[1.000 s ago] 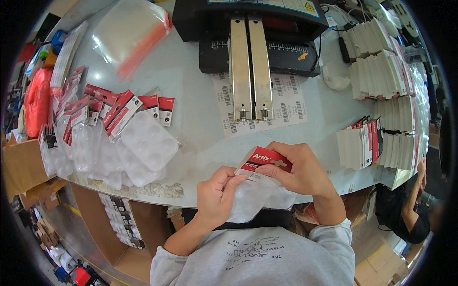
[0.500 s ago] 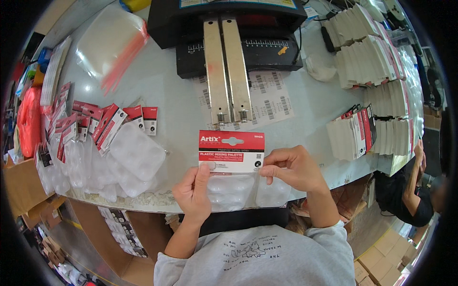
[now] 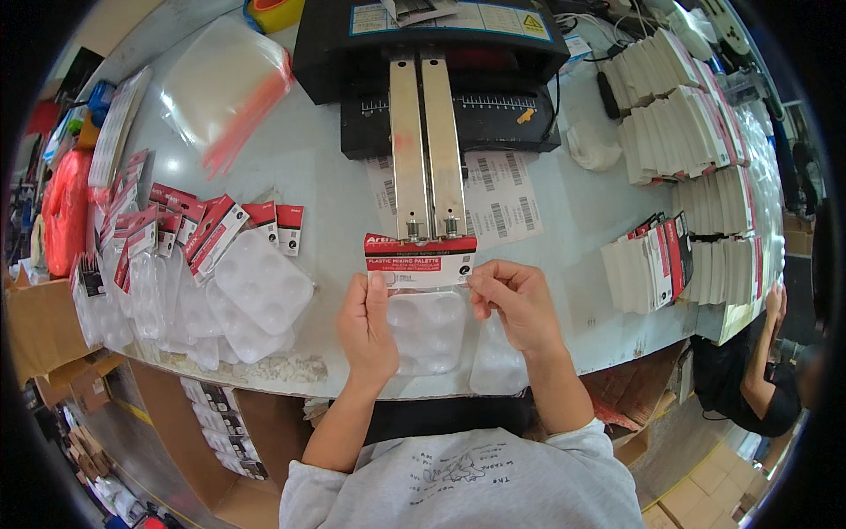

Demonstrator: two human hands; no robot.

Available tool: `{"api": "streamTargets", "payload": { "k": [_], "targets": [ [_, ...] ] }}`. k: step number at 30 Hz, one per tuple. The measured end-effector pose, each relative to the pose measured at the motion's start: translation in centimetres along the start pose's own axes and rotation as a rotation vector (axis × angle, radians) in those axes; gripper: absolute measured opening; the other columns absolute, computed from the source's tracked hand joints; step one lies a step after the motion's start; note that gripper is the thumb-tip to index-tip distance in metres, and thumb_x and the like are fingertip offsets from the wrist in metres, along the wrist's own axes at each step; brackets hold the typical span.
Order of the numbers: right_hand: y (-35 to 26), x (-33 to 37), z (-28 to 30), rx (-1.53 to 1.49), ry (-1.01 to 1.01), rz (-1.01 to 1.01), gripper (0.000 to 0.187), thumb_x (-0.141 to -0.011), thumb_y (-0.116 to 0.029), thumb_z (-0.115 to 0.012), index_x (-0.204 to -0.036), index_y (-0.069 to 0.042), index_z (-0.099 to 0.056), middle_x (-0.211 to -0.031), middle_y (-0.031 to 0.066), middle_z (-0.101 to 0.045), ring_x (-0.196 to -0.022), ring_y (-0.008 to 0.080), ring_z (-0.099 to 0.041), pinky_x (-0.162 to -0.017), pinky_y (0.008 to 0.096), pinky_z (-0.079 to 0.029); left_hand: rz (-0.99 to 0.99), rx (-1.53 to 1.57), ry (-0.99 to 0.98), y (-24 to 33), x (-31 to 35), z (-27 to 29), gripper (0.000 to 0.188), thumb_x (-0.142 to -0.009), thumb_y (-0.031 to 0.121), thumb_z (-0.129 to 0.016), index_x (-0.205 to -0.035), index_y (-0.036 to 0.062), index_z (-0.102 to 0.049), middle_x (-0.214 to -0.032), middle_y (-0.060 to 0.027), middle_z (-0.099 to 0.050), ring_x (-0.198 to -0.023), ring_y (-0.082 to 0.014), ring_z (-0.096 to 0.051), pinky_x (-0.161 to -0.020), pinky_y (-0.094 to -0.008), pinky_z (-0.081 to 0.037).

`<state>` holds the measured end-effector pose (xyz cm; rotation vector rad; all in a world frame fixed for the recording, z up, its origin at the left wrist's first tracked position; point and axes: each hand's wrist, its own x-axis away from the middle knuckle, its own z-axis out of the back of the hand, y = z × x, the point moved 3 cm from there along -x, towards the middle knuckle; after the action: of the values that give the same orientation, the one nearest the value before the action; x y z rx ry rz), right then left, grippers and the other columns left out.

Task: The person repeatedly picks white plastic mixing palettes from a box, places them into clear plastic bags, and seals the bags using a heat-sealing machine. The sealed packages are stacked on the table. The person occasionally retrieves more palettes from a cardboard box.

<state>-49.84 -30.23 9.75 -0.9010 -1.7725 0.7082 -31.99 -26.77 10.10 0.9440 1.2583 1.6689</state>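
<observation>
A red and white folded header card is pinched at its left lower corner by my left hand, thumb in front. At the card's right edge, the bent fingers of my right hand are closed on it. A white plastic paint palette with several wells hangs below the card. The card's top edge reaches the tips of two long metal arms that stick out from a black machine. Beneath my right hand lies another white plastic palette, partly covered.
To the left lies a pile of carded palettes. Behind it are clear bags with red edges. Stacks of cards line the right side. A barcode sheet lies under the metal arms. Another person is at far right.
Both hands have moved the card and palette forward, away from me. The card's top edge now meets the metal arms' tips. The view has shifted slightly.
</observation>
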Motion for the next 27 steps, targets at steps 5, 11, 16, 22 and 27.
{"api": "streamTargets", "payload": {
  "k": [5,11,16,22,27],
  "targets": [
    [1.1,0.5,0.5,0.055,-0.037,0.040,0.010,-0.084,-0.010,-0.060,-0.080,-0.001,-0.060,-0.066,0.0033,-0.057,-0.056,0.0082,-0.053,-0.051,0.0215,-0.043,0.020,0.027,0.001,-1.0,0.7,0.6,0.032,-0.096,0.021,-0.045,-0.069,0.0035,-0.043,-0.063,0.0030,-0.039,-0.061,-0.0057,-0.033,-0.054,-0.0215,-0.032],
    [1.9,1.4,-0.5,-0.201,-0.038,-0.363,0.018,-0.087,-0.014,-0.054,-0.072,-0.004,-0.053,-0.063,0.0019,-0.052,-0.051,0.0090,-0.048,-0.045,0.0219,-0.037,0.490,0.254,-0.024,-0.7,0.9,0.9,0.027,-0.092,0.020,-0.052,-0.070,0.0048,-0.052,-0.066,0.0058,-0.045,-0.061,-0.0027,-0.035,-0.056,-0.0188,-0.031],
    [-0.3,-0.7,-1.2,-0.279,-0.059,-0.055,0.014,-0.088,-0.015,-0.054,-0.078,-0.006,-0.051,-0.062,0.0000,-0.048,-0.053,0.0081,-0.047,-0.047,0.0212,-0.034,0.381,0.514,-0.010,-0.2,-1.8,0.3,0.024,-0.091,0.017,-0.054,-0.069,0.0063,-0.053,-0.066,0.0063,-0.046,-0.061,-0.0006,-0.034,-0.054,-0.0179,-0.028],
    [-0.6,0.6,-1.2,-0.040,-0.066,0.011,0.011,-0.088,-0.012,-0.055,-0.080,-0.006,-0.051,-0.064,-0.0009,-0.051,-0.056,0.0063,-0.048,-0.050,0.0207,-0.036,0.211,0.380,-0.014,0.2,-0.3,0.7,0.027,-0.092,0.016,-0.052,-0.067,0.0057,-0.051,-0.065,0.0059,-0.046,-0.062,-0.0003,-0.034,-0.054,-0.0176,-0.027],
    [-0.7,2.3,-0.9,0.136,-0.063,0.089,0.009,-0.089,-0.010,-0.054,-0.082,-0.005,-0.053,-0.064,-0.0005,-0.053,-0.058,0.0055,-0.049,-0.054,0.0205,-0.039,0.196,0.221,0.001,1.0,1.4,1.2,0.026,-0.093,0.017,-0.050,-0.073,0.0017,-0.053,-0.067,0.0042,-0.048,-0.064,-0.0029,-0.038,-0.057,-0.0191,-0.033]
  ]
}}
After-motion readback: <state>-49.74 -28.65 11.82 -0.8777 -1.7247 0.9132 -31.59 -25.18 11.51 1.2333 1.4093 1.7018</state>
